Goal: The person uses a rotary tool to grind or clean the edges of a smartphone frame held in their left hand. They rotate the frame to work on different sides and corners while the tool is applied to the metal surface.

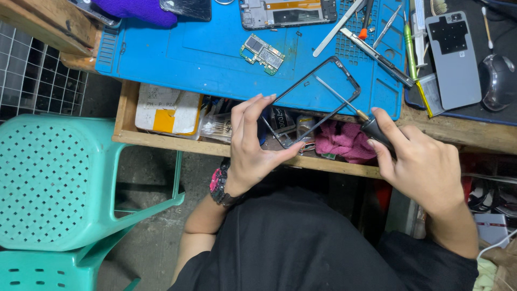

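Centre of frame: left hand (250, 143) pinches the lower corner of a thin black phone frame (315, 99) between thumb and fingers, tilting it above the blue work mat (204, 59), seemingly to steady it for the tool. Right of centre: right hand (425, 167) closed around a black-handled screwdriver (355, 110), tip inside the frame's opening. Upper centre: green circuit board (263, 53) on the mat; open wooden drawer (161, 137) below.
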`<state>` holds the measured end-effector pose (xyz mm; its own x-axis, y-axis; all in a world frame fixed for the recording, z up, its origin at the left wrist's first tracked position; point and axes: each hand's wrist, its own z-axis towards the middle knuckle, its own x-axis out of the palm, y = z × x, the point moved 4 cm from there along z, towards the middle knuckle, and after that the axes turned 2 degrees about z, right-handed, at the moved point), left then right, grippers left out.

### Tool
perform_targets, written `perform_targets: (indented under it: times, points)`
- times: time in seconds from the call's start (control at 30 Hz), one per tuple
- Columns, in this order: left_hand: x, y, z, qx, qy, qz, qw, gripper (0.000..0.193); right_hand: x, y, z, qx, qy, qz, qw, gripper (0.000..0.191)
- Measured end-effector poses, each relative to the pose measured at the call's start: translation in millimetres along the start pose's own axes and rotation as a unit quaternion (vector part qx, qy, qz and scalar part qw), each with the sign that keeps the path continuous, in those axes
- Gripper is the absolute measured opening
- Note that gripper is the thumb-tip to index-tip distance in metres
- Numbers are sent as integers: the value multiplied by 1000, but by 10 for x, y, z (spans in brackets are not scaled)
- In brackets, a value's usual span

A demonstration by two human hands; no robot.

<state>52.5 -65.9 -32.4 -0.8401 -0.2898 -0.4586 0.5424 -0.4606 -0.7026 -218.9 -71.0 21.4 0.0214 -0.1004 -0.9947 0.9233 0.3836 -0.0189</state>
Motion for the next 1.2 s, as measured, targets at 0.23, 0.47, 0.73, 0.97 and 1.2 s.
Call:
perform_targets:
  times: [0.23,0.47,0.73,0.97,1.2]
  points:
    - [5,-4,2,3,2,5,1000,95,42,9,4,5,9,6,1000,54]
    - [7,-16,13,2,-12,45,999,94,-5,-60,-38,39,15,-7,999,56]
    - [15,-60,23,-5,-2,90,996,95,42,-54,-45,50,3,20,999,57]
    - [32,-80,59,1,10,93,996,99,70,-80,18,37,11,9,999,55]
    - [37,-61,93,7,11,96,995,102,80,-69,31,22,5,9,1000,54]
